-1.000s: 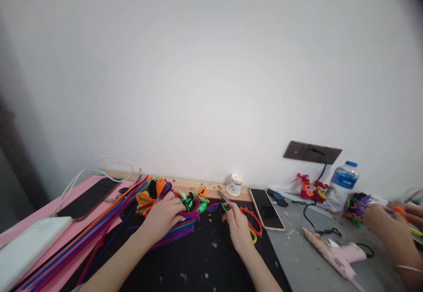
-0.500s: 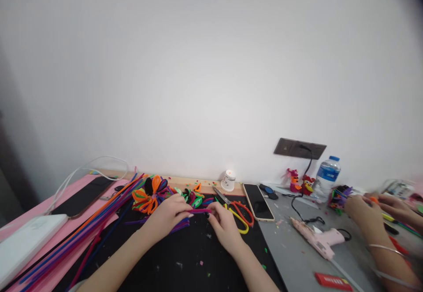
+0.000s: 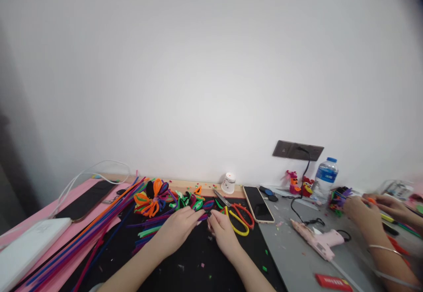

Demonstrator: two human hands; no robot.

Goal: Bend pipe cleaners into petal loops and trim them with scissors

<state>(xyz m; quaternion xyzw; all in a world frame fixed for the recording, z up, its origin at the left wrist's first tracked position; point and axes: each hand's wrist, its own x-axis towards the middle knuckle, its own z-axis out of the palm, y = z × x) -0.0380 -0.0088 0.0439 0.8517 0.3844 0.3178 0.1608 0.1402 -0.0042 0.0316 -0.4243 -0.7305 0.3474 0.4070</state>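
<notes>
Over the black mat (image 3: 194,270), my left hand (image 3: 181,230) and my right hand (image 3: 224,230) are close together with fingertips pinched. Between them shows a short bit of purple-pink pipe cleaner (image 3: 204,216), held at both sides; most of it is hidden by the fingers. Just beyond the hands lie looped green and black pipe cleaners (image 3: 188,200) and an orange multicoloured bundle of loops (image 3: 152,197). Cut purple and green pipe cleaners (image 3: 148,232) lie beside my left wrist. Scissors (image 3: 238,221) with yellow and orange handles rest right of my right hand.
Long pipe cleaners (image 3: 79,230) and a dark phone (image 3: 86,199) lie left on pink sheets. A paper cup (image 3: 228,183), a second phone (image 3: 258,204), a glue gun (image 3: 315,239) and a water bottle (image 3: 326,175) stand or lie rightward. Another person's hands (image 3: 363,215) work at far right.
My hands have come closer together, my left hand moving right, so less of the pipe cleaner shows between them. More cut pieces by my left wrist are now visible.
</notes>
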